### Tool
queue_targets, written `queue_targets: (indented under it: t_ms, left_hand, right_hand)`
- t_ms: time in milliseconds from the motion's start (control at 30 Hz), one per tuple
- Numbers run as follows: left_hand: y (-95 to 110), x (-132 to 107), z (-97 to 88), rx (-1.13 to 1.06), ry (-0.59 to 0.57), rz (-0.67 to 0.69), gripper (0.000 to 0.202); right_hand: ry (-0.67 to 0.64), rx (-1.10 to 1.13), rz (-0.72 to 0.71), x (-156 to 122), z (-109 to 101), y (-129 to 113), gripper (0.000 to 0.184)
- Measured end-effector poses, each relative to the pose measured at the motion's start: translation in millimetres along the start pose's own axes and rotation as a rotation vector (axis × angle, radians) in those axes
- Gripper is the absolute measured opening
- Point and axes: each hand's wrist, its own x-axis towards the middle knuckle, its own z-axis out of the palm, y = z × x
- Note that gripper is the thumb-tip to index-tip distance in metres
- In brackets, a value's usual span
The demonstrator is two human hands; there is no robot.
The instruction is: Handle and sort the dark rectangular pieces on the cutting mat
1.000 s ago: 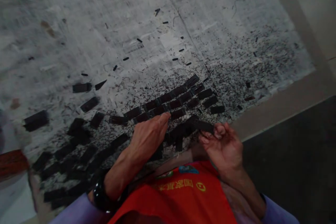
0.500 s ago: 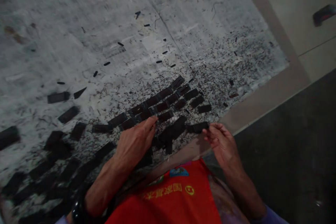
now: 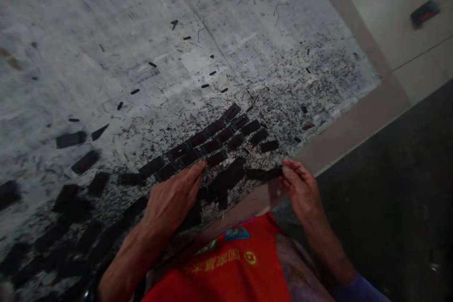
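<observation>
My right hand (image 3: 299, 181) pinches the right end of a thin dark strip (image 3: 264, 174) at the table's near edge. The strip's other end lies on the sheet beside a wider dark flat piece (image 3: 230, 174). My left hand (image 3: 173, 196) rests with its fingers stretched out over the dark pieces, its fingertips beside a small dark rectangle (image 3: 216, 158). What lies under the palm is hidden. Rows of dark rectangular pieces (image 3: 196, 139) stand just beyond the left fingertips.
A grey-white stained sheet (image 3: 106, 23) covers the table, strewn with dark shavings. More dark pieces (image 3: 88, 236) pile up at the near left. A black object (image 3: 425, 13) sits on the pale surface at right. A red apron (image 3: 226, 264) covers my front.
My right hand has raised and drawn the strip's end slightly right relative to the sheet. The left hand stays near the same rows. The whole view has shifted a little.
</observation>
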Motion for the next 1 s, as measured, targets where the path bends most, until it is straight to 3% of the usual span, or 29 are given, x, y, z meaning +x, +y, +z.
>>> queue_targets:
  t_ms: [233,367,467,633,800,1000]
  left_hand:
    - [-1.2,-2.6,0.1,-0.006,-0.023,0.012,0.04]
    - [-1.2,-2.7,1.6,-0.019,-0.011,0.013,0.04]
    - [-1.9,-2.3,2.5,-0.023,-0.004,0.013,0.041]
    - [-8.5,-2.7,7.7,-0.036,-0.001,0.024,0.043]
    - [-13.7,0.6,13.6,-0.069,0.048,0.047,0.045]
    - [-11.4,2.2,7.0,-0.119,0.008,0.018,0.05]
  right_hand:
    - [-0.006,-0.156,-0.133,4.5,-5.2,2.8,0.029]
    - [0.007,-0.37,-0.299,10.8,-8.6,-2.3,0.031]
    - [0.03,-0.503,-0.432,19.0,-9.7,-6.5,0.03]
    - [0.051,-0.588,-0.516,41.8,-14.1,-10.1,0.039]
    - [0.131,-0.69,-0.65,70.8,-20.1,-21.2,0.027]
    - [0.166,-0.791,-0.779,90.9,-20.3,-36.2,0.014]
